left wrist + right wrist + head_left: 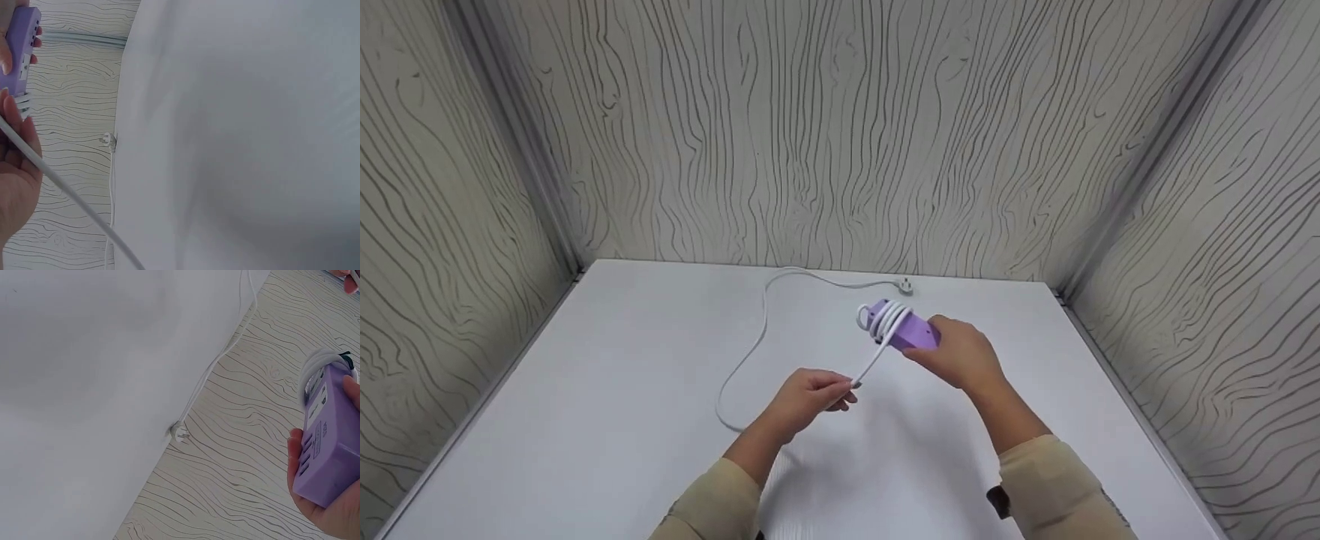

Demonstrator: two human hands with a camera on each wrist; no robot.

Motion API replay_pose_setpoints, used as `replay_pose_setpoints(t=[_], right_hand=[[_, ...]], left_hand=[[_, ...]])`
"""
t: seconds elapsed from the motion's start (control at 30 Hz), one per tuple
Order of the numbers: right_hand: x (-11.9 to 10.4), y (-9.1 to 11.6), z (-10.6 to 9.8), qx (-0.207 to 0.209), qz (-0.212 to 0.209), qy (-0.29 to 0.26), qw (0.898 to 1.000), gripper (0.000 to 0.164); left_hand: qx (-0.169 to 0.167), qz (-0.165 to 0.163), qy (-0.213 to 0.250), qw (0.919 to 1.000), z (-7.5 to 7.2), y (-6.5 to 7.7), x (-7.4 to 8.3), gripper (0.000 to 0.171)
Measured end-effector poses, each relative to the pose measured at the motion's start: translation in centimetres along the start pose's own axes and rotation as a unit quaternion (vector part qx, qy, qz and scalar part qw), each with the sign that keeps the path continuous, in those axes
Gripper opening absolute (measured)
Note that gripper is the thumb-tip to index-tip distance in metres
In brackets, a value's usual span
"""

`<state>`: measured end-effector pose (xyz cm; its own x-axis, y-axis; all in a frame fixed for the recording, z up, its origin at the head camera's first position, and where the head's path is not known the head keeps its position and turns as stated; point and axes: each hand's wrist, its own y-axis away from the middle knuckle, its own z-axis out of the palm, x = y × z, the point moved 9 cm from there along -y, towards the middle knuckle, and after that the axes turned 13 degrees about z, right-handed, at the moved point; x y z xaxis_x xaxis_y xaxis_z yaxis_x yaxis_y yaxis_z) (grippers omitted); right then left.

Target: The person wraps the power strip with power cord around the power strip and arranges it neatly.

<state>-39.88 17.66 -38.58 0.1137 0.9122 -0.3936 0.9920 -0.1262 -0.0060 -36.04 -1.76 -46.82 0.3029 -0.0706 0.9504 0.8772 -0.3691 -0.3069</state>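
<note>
A purple power strip (913, 331) is held up over the table by my right hand (964, 352), which grips its near end. Several turns of white cord (889, 321) wrap round the strip's far end. My left hand (810, 397) pinches the cord a short way from the strip, and that stretch runs straight between them. In the right wrist view, sockets and USB ports show on the power strip (332, 433), with my right hand (320, 512) curled round it. The left wrist view shows the cord crossing my left hand (19, 185). Past that hand, the cord trails off to the plug (905, 286).
The loose cord (765, 315) curves over the left and back of the white table (607, 360). Its plug lies by the back edge. Wood-grain panels (825, 135) stand behind and at both sides.
</note>
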Motion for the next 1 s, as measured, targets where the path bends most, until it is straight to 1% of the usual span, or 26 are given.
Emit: replay_pose_setpoints(t=[0.13,0.2,0.3,0.4,0.63,0.83,1.0], right_hand=[[0.1,-0.1,-0.2,-0.006,0.002,-0.025,1.000,0.057],[0.0,-0.1,-0.1,-0.013,0.003,-0.043,0.999,0.058],[-0.2,0.1,-0.2,-0.025,-0.001,-0.076,0.997,0.058],[-0.5,0.3,-0.5,-0.032,-0.013,-0.097,0.995,0.057],[-0.5,0.2,-0.6,-0.040,-0.035,-0.099,0.994,0.053],[-0.5,0.5,-0.5,-0.060,-0.053,-0.108,0.991,0.058],[-1.0,1.0,-0.9,-0.075,-0.090,-0.126,0.985,0.059]], left_hand=[[-0.003,-0.011,-0.012,0.9999,0.1,0.1,-0.6,0.017],[-0.008,-0.016,-0.017,0.9997,0.2,-0.1,-1.5,0.017],[-0.013,-0.015,-0.022,0.9996,0.3,-0.1,-1.8,0.017],[-0.020,-0.013,-0.035,0.9991,0.0,-0.2,-2.1,0.017],[-0.025,0.002,-0.093,0.9954,-1.4,0.0,-2.5,0.016],[-0.045,-0.011,-0.122,0.9914,-1.9,0.3,-3.2,0.017],[-0.060,-0.014,-0.135,0.9889,-2.2,0.7,-3.9,0.017]])
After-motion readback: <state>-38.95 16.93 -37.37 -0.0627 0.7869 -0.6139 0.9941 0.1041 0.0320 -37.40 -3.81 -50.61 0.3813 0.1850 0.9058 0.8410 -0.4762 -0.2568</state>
